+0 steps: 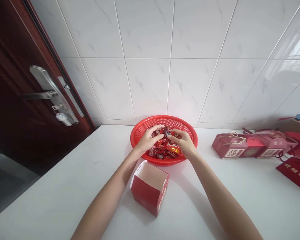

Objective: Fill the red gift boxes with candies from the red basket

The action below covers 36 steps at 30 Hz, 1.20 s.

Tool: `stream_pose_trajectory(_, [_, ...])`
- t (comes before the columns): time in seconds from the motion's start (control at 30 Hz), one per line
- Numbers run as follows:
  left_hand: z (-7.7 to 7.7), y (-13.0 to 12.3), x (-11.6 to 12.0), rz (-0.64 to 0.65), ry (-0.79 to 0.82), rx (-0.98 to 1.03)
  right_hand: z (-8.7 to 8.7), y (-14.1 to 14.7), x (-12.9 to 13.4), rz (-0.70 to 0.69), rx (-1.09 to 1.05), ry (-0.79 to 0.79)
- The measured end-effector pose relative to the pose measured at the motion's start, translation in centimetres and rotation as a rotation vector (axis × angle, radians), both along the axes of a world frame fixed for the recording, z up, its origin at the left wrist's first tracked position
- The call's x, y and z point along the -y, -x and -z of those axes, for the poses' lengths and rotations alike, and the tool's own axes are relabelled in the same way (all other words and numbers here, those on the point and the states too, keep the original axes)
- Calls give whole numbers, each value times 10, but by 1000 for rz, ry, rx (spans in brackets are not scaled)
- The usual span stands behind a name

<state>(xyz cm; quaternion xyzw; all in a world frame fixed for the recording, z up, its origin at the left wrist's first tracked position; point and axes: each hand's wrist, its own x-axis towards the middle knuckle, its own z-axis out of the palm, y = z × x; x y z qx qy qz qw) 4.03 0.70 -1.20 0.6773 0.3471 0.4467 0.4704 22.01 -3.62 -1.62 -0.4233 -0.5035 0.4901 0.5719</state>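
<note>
My left hand [150, 137] and my right hand [184, 142] meet over a red plastic basket [137, 131]. Between their fingertips is a dark, shiny wrapped candy [167, 132], pinched from both sides. Several red and gold wrapped candies [173, 150] fill the basket beneath. Just in front of the basket, between my forearms, stands a red cardboard box [146, 191] with its top open. Its pale inside shows no contents in the visible part.
Closed red gift boxes [231, 146] with string handles stand in a row at the right. A flat dark-red piece with gold characters [295, 171] lies at the right edge. Behind the white table [90, 160] rises a tiled wall; a brown door [12, 86] is at left.
</note>
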Motion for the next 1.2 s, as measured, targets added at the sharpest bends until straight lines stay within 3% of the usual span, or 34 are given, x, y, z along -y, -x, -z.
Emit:
stream_pose_trajectory(0.23, [2, -2, -2, -86, 86, 68, 0, 0, 0, 53, -12, -3])
stream_pose_trajectory(0.77, [0, 0, -1, -28, 1, 136, -3, 2, 2, 11, -4, -25])
stream_pose_trajectory(1.2, [-1, 1, 0, -9, 31, 140, -3, 0, 3, -10, 28, -54])
